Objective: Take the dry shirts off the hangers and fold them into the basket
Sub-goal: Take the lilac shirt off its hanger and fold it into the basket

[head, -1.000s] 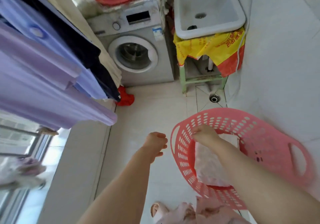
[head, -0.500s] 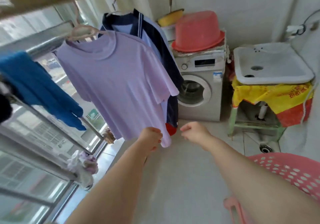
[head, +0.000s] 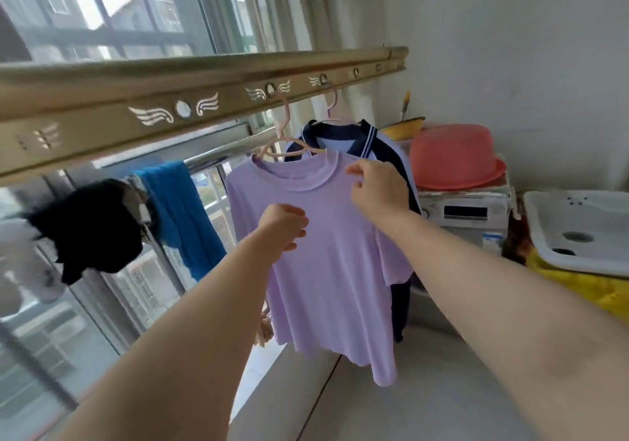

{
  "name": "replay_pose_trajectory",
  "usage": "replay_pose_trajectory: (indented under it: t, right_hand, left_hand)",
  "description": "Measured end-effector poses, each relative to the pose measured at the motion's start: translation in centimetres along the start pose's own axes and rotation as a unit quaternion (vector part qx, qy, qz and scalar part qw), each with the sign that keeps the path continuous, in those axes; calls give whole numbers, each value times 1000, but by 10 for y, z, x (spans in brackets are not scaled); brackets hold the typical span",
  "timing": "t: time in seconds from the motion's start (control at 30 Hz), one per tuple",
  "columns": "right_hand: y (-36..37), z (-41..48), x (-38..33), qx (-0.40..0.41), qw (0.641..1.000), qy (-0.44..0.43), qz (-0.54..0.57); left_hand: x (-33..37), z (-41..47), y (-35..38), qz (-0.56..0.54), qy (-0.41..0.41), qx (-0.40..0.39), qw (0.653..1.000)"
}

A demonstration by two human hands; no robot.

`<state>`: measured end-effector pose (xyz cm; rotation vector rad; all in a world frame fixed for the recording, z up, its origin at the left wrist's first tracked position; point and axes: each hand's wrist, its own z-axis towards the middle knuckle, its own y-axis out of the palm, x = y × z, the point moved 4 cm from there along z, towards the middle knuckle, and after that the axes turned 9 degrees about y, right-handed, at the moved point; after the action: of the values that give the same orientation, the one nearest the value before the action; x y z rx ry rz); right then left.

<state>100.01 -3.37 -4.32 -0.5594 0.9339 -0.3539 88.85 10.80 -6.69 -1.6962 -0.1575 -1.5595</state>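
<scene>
Two hands up, as I see them: right hand [head: 377,190] pinches the collar of the lilac T-shirt [head: 326,270]; left hand [head: 284,228] curled at its chest, hold I cannot tell. T-shirt hangs on a pink hanger [head: 269,147] from the gold rail [head: 204,100], far centre.

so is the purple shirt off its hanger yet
No, the purple shirt hangs from the pink hanger, which is hooked into the rail.

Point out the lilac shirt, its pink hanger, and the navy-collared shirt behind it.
lilac shirt [head: 326,270], head view, on the chest fabric below the hands.
pink hanger [head: 288,115], head view, on the stem under the hook.
navy-collared shirt [head: 354,136], head view, on the dark collar.
</scene>
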Motion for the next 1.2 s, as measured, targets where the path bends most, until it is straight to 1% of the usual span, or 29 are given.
replay_pose_trajectory:
  t: [0.1, 0.2, 0.23, 0.3, 0.33, 0.37, 0.43, 0.57, 0.73, 0.87, 0.93, 1.03, 1.13, 1.2]
  right_hand:
    - [-2, 27, -19, -1, 996, -39, -85]
    - [-3, 49, -35, 20, 989, -63, -131]
    - [-1, 56, -41, 5, 987, -63, -150]
    - [7, 67, -46, -61, 980, -47, -185]
    - [12, 73, -45, -94, 978, -32, -185]
    - [16, 76, -42, -120, 977, -15, -177]
    - [24, 83, -39, -127, 981, -16, -145]
    - [32, 84, -35, -136, 989, -9, -50]
    - [17, 84, -29, -80, 996, -16, 27]
    - [11, 74, -11, -47, 996, -33, 66]
    - [9, 70, -2, -27, 995, -35, 84]
    - [6, 66, 9, -7, 993, -31, 116]
    - [2, 60, 16, -4, 989, -30, 146]
    - [2, 53, 19, -22, 986, -38, 160]
  left_hand:
    - [24, 9, -14, 4, 14, 17, 1000]
    - [47, 15, -25, 2, 24, 47, 999]
    - [54, 18, -29, -5, 24, 55, 998]
    - [63, 19, -32, -16, 20, 56, 998]
    - [68, 18, -34, -11, 25, 55, 998]
    - [70, 19, -36, -1, 31, 61, 998]
    - [76, 20, -42, 10, 34, 86, 996]
    - [76, 13, -41, 36, 15, 63, 997]
    - [75, 14, -44, 46, 43, 107, 992]
    - [81, 17, -41, 64, 62, 145, 985]
    - [83, 17, -38, 83, 68, 178, 978]
    - [82, 13, -30, 89, 82, 201, 972]
    - [83, 10, -23, 87, 99, 208, 969]
    - [83, 8, -20, 97, 120, 214, 965]
